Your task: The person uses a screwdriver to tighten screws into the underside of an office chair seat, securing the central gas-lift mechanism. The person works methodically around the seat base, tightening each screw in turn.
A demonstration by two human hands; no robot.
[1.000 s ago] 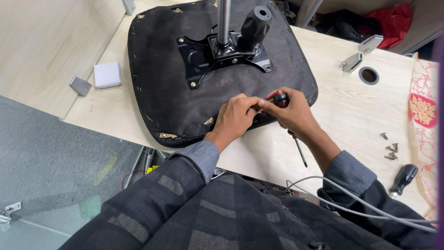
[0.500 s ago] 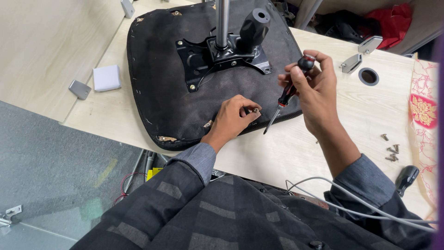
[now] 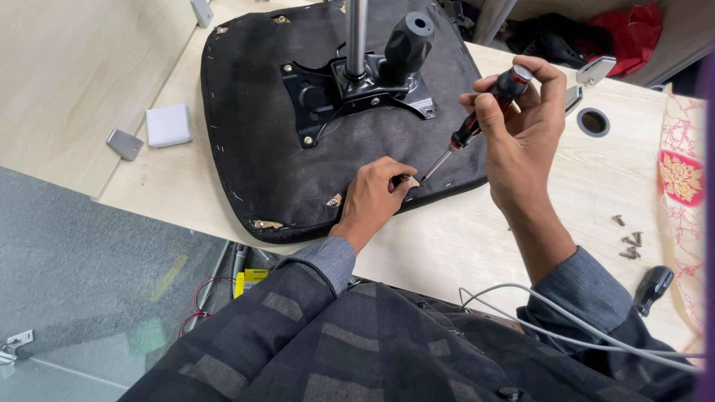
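- A pale wooden table point(image 3: 521, 223) takes up most of the view, its top bare wood with a light grain.
- An upturned black seat point(image 3: 261, 134) lies flat on it; this is the thing to steer by.
- Bolted to the middle of the seat is a black plate point(image 3: 320, 93), with a steel post point(image 3: 356, 33) and a black knob point(image 3: 408, 37) rising from it.
- Left of the seat, on the table, sit a white block point(image 3: 168, 124) and a small grey clip point(image 3: 124, 144), near each other but apart.
- Right of the seat is a round hole point(image 3: 593, 121) in the tabletop, ringed in grey, with two metal brackets point(image 3: 593, 71) just beyond it.
- Further right, well apart from the seat, a few loose screws point(image 3: 629, 242) lie on the wood beside a red-patterned cloth point(image 3: 681, 179); a black handle point(image 3: 654, 286) lies just below them.
- Beyond the seat's far right corner a red bag point(image 3: 629, 33) sits in a dark heap on the floor.
- Below the seat's near edge the table ends; grey floor point(image 3: 89, 283) shows there.
- The left hand point(image 3: 375, 195) rests on the seat's near edge, fingers curled tight and pinching something small that I cannot make out.
- The right hand point(image 3: 521, 123) is closed round a screwdriver point(image 3: 477, 123) with a red-and-black grip, held slanting above the seat's near right edge, its tip right at the left fingertips.
- No box, tray or bin shows near the seat.
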